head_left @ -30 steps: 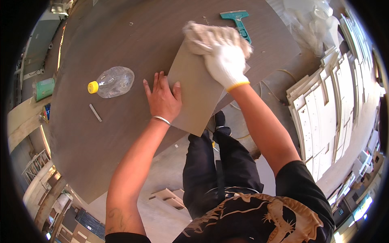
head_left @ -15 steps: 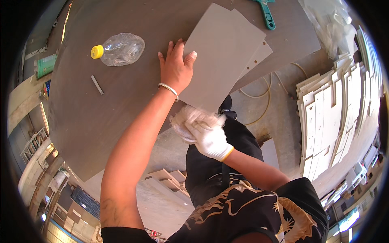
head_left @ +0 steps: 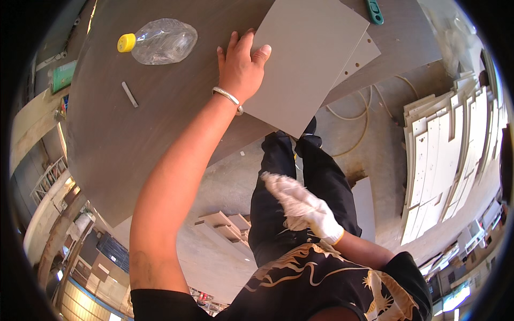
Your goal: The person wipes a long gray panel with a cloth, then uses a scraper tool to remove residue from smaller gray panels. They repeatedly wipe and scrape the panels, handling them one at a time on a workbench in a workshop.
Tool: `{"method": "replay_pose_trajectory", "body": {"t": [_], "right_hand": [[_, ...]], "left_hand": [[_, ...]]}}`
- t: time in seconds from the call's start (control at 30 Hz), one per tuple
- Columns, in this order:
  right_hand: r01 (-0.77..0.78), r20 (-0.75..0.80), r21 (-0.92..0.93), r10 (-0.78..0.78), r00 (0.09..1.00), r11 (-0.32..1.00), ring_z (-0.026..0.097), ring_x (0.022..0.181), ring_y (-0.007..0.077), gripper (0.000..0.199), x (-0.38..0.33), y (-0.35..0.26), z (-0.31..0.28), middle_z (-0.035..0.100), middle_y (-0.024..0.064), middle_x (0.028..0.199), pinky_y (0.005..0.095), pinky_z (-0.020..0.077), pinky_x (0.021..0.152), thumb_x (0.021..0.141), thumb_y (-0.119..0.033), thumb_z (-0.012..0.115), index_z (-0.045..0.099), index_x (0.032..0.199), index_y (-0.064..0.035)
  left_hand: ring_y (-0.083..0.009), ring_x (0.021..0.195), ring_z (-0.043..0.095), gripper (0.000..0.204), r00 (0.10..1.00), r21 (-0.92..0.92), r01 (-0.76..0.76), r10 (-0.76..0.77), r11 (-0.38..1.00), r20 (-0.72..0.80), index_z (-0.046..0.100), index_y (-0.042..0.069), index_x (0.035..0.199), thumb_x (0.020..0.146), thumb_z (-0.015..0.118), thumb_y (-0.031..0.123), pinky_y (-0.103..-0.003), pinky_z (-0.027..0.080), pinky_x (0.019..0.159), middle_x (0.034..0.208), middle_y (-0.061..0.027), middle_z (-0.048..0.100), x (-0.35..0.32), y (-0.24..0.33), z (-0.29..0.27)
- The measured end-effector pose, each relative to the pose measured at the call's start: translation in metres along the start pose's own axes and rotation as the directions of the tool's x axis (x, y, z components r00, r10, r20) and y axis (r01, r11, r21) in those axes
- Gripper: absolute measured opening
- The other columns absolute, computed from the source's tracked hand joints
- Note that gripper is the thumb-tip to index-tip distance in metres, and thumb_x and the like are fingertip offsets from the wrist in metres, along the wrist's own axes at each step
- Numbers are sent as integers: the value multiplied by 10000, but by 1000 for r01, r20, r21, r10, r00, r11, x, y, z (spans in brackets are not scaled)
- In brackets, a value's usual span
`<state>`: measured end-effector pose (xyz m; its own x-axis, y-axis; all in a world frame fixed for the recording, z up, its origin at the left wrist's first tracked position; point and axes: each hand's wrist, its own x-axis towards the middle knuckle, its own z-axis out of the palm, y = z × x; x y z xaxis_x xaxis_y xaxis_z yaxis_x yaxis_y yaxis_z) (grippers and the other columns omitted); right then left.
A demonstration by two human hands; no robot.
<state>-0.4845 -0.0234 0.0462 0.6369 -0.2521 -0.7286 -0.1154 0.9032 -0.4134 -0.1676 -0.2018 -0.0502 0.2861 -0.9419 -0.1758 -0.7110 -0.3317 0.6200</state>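
Observation:
My bare left hand (head_left: 241, 69), with a silver bangle at the wrist, lies at the left edge of a flat grey panel (head_left: 305, 64). Its fingers are spread and its thumb rests against the panel's edge. Under that panel another grey panel (head_left: 367, 60) with small round holes sticks out on the right. The upper panel's near corner overhangs the edge of the brown tabletop (head_left: 160, 139). My right hand (head_left: 323, 220), in a white knitted glove, is closed round a crumpled whitish rag (head_left: 286, 191). It hangs in front of my legs, apart from the panels, somewhat blurred.
A clear plastic bottle (head_left: 166, 43) with a yellow cap lies on the tabletop, near a short pale stick (head_left: 129, 94). A teal-handled tool (head_left: 375, 12) lies at the far right. Stacked white boards (head_left: 439, 155) stand on the right; a hose (head_left: 367, 120) curls on the floor.
My right hand has drawn back from the panel's near corner toward my body, rag still in it. My left hand stays at the panel's edge. The view has shifted slightly.

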Motion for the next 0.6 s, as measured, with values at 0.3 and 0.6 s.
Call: {"method": "replay_pose_trajectory", "body": {"t": [0.3, 0.6], "right_hand": [[236, -221, 408, -155, 963, 882, 564, 1424, 312, 617, -25, 34, -61, 597, 152, 1542, 422, 403, 1235, 1006, -163, 673, 514, 1574, 17], [123, -268, 451, 3, 963, 884, 552, 1434, 344, 629, -41, 58, -112, 565, 168, 1571, 474, 430, 1233, 994, -160, 673, 480, 1563, 26]], "left_hand": [[-368, 1503, 510, 512, 964, -76, -36, 14, 996, -265, 567, -36, 1515, 1052, 622, 174, -449, 403, 1245, 1573, -223, 582, -44, 10, -38], [-583, 1566, 301, 695, 985, 518, -3, 93, 856, -148, 393, -67, 1598, 998, 636, 187, -784, 191, 1242, 1686, -349, 355, -108, 115, 88]]}}
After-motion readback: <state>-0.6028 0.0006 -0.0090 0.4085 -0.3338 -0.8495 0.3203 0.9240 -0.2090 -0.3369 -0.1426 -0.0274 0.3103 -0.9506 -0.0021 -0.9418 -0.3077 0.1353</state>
